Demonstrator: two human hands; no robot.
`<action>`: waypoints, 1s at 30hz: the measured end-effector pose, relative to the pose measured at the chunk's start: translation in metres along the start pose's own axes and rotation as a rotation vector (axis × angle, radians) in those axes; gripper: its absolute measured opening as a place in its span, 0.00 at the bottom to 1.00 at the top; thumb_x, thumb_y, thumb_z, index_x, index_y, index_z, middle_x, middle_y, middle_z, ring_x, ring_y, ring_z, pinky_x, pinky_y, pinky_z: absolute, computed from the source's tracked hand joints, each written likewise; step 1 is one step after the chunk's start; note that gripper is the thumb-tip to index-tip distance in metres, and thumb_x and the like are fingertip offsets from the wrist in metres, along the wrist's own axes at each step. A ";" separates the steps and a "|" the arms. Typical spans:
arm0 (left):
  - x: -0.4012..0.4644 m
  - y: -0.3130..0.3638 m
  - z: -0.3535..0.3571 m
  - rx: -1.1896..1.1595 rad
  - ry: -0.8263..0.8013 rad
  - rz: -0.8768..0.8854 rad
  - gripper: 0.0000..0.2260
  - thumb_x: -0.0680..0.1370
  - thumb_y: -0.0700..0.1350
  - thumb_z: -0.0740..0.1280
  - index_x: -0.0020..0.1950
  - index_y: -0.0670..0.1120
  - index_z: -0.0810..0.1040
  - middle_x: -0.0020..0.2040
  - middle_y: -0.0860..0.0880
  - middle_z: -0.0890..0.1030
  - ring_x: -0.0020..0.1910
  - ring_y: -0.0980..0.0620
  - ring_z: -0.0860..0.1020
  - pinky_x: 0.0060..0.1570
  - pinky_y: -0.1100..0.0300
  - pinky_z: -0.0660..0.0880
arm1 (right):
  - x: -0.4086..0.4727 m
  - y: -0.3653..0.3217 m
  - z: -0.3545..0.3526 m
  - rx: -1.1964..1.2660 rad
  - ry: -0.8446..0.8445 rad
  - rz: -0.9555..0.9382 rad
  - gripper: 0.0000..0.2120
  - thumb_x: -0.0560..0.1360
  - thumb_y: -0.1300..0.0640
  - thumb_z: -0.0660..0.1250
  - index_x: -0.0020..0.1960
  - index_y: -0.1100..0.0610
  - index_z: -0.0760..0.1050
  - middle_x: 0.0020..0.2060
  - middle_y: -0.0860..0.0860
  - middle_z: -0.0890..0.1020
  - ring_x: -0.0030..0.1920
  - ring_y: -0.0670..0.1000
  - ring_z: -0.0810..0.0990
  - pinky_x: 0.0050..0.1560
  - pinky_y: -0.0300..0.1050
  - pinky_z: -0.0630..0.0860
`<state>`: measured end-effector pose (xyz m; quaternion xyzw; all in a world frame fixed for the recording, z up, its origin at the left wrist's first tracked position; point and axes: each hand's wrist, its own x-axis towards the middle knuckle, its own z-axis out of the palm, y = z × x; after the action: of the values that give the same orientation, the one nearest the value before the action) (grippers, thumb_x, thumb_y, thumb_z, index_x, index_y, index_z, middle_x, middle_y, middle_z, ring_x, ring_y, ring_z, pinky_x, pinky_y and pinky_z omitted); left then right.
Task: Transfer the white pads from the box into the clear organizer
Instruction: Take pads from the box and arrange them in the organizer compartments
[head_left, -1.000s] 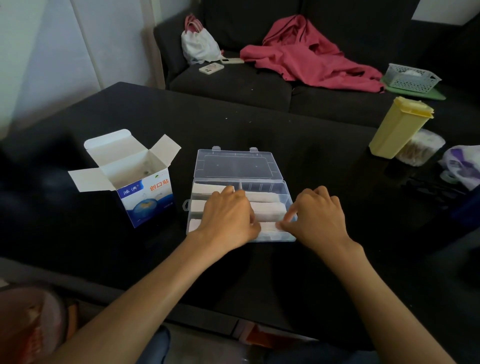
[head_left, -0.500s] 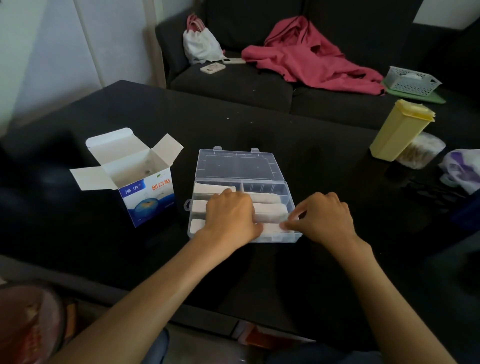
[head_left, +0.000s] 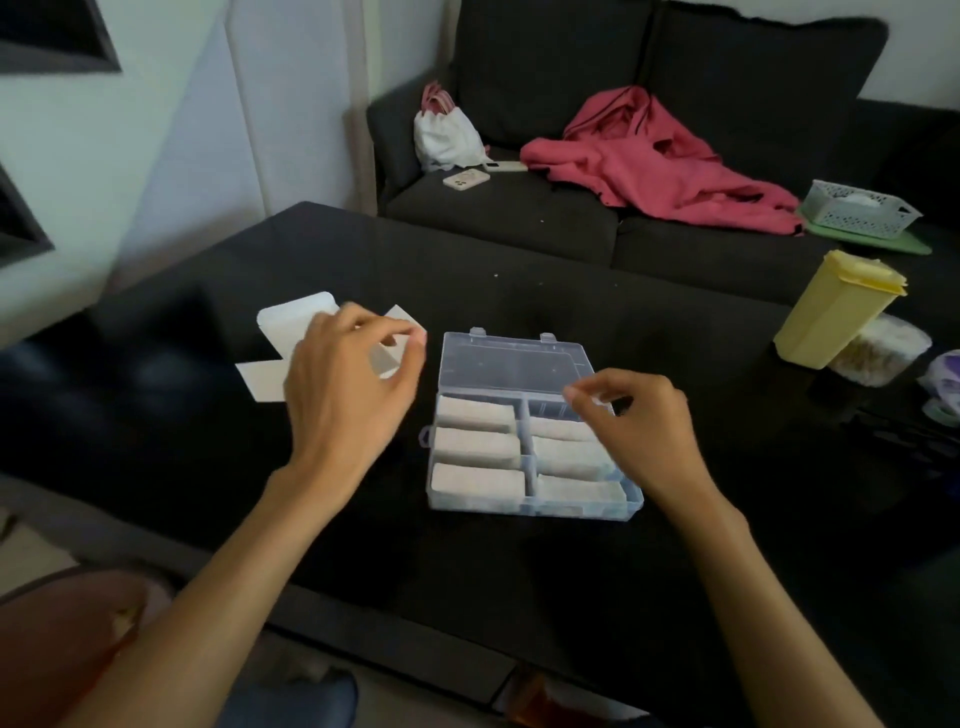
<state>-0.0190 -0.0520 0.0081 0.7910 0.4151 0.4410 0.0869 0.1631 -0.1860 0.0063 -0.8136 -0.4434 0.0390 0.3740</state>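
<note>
The box (head_left: 291, 332) stands at the far left with its white flaps open, mostly hidden behind the left hand (head_left: 343, 384); what lies inside it cannot be seen. That hand hangs in front of the box with loosely curled fingers (head_left: 400, 332), thumb and forefinger apart, holding nothing. Just right of those fingertips sits the clear organizer (head_left: 530, 499) on the black table (head_left: 467, 587), its lid (head_left: 511, 358) laid back flat. White pads (head_left: 475, 447) fill three compartments down its left side and lie stacked in the right-side compartments too; the far right compartment, just under the right fingertips, looks bare. The right hand (head_left: 639, 421) hovers over the organizer's right side with its fingers bent, thumb and forefinger close together; whether they pinch anything cannot be told. Well beyond that hand stands a yellow container (head_left: 836, 306), with a clear tub (head_left: 878, 353) touching its base.

Half a second ago both hands rested low on the pads in the near compartments. Both have lifted clear, the left moving over to the box, and the camera view has shifted downward.
</note>
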 end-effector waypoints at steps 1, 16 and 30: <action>0.003 -0.011 -0.005 0.072 0.010 -0.010 0.11 0.77 0.51 0.66 0.55 0.48 0.81 0.52 0.48 0.78 0.53 0.49 0.73 0.49 0.57 0.68 | 0.002 -0.011 0.008 0.012 -0.013 -0.039 0.09 0.75 0.52 0.66 0.54 0.50 0.79 0.50 0.45 0.81 0.48 0.40 0.76 0.47 0.33 0.73; 0.006 -0.081 -0.027 -0.563 -0.292 -0.797 0.36 0.72 0.46 0.73 0.75 0.51 0.57 0.73 0.45 0.64 0.68 0.45 0.69 0.61 0.52 0.71 | -0.002 -0.093 0.074 -0.284 -0.247 -0.465 0.16 0.79 0.49 0.56 0.65 0.45 0.71 0.63 0.41 0.69 0.63 0.42 0.62 0.57 0.32 0.58; -0.008 -0.047 -0.022 -0.647 -0.052 -0.241 0.08 0.75 0.48 0.69 0.52 0.48 0.84 0.45 0.57 0.84 0.46 0.61 0.82 0.44 0.64 0.79 | -0.008 -0.095 0.073 -0.248 -0.161 -0.354 0.12 0.77 0.50 0.63 0.58 0.49 0.78 0.55 0.46 0.81 0.51 0.48 0.80 0.48 0.34 0.74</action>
<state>-0.0658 -0.0331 -0.0075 0.6789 0.3419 0.5158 0.3952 0.0635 -0.1195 0.0128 -0.7572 -0.6090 -0.0171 0.2357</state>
